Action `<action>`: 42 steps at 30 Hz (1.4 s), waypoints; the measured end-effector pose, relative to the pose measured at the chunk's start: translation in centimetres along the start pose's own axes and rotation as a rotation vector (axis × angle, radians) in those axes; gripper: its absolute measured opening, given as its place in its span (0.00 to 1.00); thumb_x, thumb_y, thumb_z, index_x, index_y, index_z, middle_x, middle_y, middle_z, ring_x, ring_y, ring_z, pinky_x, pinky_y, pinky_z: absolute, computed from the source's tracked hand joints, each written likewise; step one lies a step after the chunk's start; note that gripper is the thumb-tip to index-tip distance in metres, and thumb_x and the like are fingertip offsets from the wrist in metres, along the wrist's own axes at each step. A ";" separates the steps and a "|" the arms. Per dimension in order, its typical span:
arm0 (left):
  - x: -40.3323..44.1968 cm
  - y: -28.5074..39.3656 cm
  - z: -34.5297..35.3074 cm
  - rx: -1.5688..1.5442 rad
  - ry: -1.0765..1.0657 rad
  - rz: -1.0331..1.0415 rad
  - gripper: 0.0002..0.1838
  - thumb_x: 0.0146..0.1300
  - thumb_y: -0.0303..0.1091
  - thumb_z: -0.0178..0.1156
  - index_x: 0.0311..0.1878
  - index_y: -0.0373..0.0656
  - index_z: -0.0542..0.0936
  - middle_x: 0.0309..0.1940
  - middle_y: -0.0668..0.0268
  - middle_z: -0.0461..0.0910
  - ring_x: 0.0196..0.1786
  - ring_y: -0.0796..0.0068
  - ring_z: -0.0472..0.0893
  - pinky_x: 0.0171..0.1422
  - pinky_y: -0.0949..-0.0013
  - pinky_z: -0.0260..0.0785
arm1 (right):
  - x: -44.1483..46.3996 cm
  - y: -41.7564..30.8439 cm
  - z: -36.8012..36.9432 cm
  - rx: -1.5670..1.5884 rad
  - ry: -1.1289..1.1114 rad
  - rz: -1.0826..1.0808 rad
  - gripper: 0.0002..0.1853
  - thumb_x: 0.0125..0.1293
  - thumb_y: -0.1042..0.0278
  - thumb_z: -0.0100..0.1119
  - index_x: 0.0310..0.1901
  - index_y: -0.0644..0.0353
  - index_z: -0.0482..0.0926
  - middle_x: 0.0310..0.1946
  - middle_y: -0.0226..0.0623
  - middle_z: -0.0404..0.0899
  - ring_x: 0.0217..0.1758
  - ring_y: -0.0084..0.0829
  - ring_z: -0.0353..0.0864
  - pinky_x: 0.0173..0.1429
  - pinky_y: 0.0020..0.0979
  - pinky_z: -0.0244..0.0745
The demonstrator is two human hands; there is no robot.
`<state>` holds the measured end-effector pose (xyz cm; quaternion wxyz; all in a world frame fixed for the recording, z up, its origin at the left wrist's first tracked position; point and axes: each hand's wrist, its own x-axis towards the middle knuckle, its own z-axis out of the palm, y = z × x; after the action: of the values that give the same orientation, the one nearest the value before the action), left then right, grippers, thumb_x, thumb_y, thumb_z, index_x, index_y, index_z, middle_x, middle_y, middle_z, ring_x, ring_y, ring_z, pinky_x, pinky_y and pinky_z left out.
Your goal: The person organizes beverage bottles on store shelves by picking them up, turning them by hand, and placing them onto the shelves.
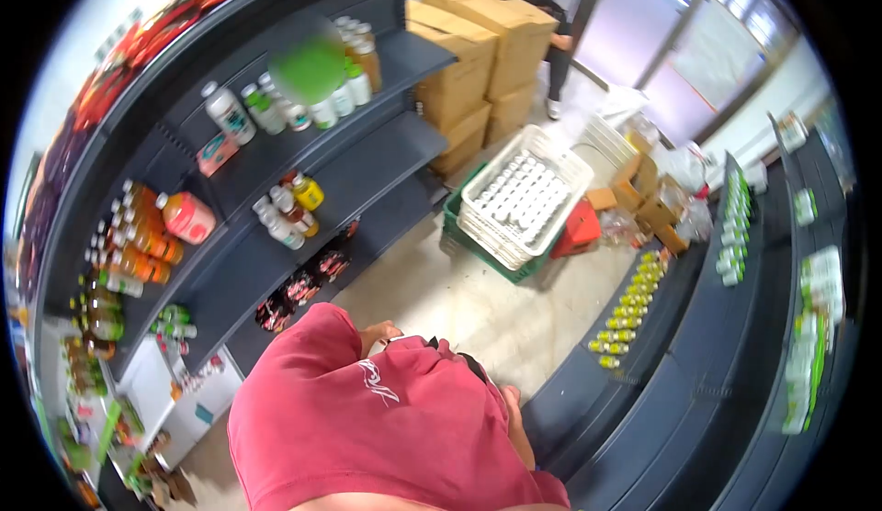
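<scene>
My left hand [378,334] is partly visible in front of my pink shirt [395,419], close to a small white thing at my waist. Its fingers are too small and covered to read. On the other side, my right hand [513,403] hangs by the shirt's edge, with its fingers hidden from view. No object shows in it. Ahead on the floor, out of reach of both hands, a white crate [480,201] full of white-capped bottles [524,201] rests on a green crate [455,222].
Dark shelves [377,148] at left hold bottles, including a pink jug [186,217]. Low shelves at right carry yellow-green bottles [634,309]. Cardboard boxes [459,61] are stacked ahead, near a person in dark clothes [557,61]. A red box [579,228] and packaging lie beyond the crates.
</scene>
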<state>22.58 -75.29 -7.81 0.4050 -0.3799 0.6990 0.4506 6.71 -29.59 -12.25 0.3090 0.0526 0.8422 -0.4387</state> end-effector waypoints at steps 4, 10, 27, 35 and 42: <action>-0.2 -4.9 0.9 -0.240 0.052 -0.025 0.22 0.54 0.52 0.63 0.37 0.39 0.84 0.41 0.61 0.83 0.41 0.66 0.83 0.41 0.62 0.80 | 3.8 -6.9 1.5 -0.014 -0.238 -0.005 0.07 0.51 0.69 0.64 0.23 0.63 0.80 0.19 0.34 0.80 0.21 0.25 0.75 0.26 0.28 0.67; -1.7 -7.9 2.1 -0.564 -0.002 -0.023 0.25 0.56 0.52 0.63 0.47 0.39 0.82 0.51 0.62 0.80 0.51 0.66 0.80 0.48 0.59 0.79 | 7.6 -16.7 6.2 -0.217 -0.452 -0.003 0.06 0.52 0.71 0.63 0.22 0.61 0.78 0.17 0.30 0.77 0.19 0.23 0.72 0.25 0.28 0.64; -4.6 -8.2 -3.4 -0.533 0.569 -0.249 0.23 0.54 0.51 0.60 0.38 0.37 0.86 0.38 0.45 0.84 0.45 0.54 0.85 0.49 0.58 0.76 | 17.8 -31.6 23.8 -0.705 -0.896 -0.265 0.09 0.52 0.66 0.65 0.24 0.62 0.80 0.19 0.38 0.78 0.26 0.31 0.78 0.30 0.32 0.71; -4.8 -0.2 -21.9 -0.530 0.803 0.092 0.19 0.53 0.48 0.61 0.31 0.38 0.81 0.30 0.53 0.83 0.37 0.59 0.83 0.42 0.57 0.74 | 22.8 -45.8 33.6 -0.256 -1.001 -0.500 0.05 0.58 0.73 0.60 0.28 0.62 0.75 0.20 0.33 0.79 0.23 0.21 0.78 0.29 0.25 0.72; -15.7 12.6 -39.4 -0.997 1.103 0.761 0.06 0.58 0.24 0.56 0.40 0.36 0.76 0.38 0.65 0.81 0.42 0.77 0.79 0.47 0.72 0.73 | 13.8 -68.2 38.3 0.053 -0.860 -0.919 0.06 0.57 0.70 0.61 0.33 0.64 0.78 0.25 0.34 0.80 0.31 0.25 0.79 0.37 0.29 0.73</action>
<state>8.45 -105.74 20.99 -0.3909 -0.4187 0.5963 0.5625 -10.74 -103.18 11.83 0.3986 -0.4882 0.5681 -0.5292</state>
